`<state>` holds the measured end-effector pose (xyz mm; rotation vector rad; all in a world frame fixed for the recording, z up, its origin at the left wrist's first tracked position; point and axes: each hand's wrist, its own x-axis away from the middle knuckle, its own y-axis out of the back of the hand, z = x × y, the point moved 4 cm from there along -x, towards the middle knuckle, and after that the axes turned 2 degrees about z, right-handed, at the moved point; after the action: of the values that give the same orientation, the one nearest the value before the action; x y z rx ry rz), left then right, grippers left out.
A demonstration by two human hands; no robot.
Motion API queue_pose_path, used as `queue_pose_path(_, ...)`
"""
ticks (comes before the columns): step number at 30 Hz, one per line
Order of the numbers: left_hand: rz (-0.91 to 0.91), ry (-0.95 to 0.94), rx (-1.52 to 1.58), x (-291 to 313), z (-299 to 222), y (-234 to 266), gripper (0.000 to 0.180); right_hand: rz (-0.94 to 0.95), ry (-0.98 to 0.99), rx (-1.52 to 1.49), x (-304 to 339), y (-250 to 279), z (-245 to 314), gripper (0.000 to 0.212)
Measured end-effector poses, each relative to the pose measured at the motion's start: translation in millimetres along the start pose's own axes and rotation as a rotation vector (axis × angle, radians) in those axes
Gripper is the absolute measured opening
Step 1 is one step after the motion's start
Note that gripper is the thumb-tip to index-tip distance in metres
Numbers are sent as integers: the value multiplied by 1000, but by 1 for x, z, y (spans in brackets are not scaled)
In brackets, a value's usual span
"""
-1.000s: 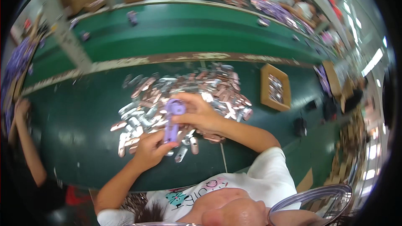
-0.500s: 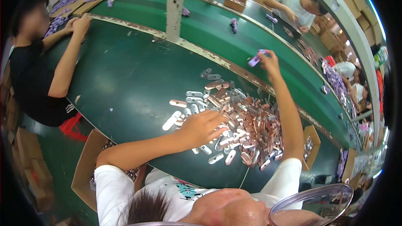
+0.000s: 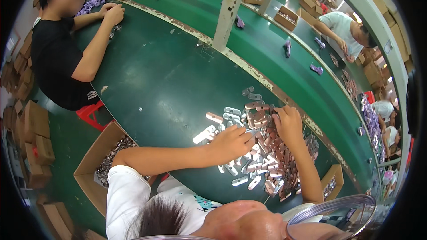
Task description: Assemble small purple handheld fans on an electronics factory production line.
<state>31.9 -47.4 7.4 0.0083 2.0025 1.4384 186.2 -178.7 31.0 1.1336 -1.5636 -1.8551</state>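
A loose heap of small oblong metal pieces (image 3: 271, 164), some copper-coloured and some silver, lies on the dark green table in front of me. Low over the heap's left part is my left hand (image 3: 230, 144), palm down with its fingers bent together. A greyish piece shows by its fingertips, but I cannot make out what they hold. My right hand (image 3: 290, 126) reaches the far side of the heap, thumb and fingers curled down among the pieces; what they grip is hidden. A purple bundle (image 3: 316, 69) lies on the green conveyor belt beyond.
A worn metal rail (image 3: 267, 82) and a post (image 3: 229, 18) divide the table from the belt. Open cartons of small parts stand at my left (image 3: 93, 171) and right (image 3: 336, 180). One person in black (image 3: 62, 53) works at the left, another across the belt (image 3: 342, 29).
My right hand has let go of the purple bundle, now on the belt, and has come back to the heap. My left hand stays over the pieces. The view has shifted.
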Motion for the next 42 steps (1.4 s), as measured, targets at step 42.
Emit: queue_pose_path(42,22,55,439,-21,11,15,57,85,-319,-248,50,10,-23,12)
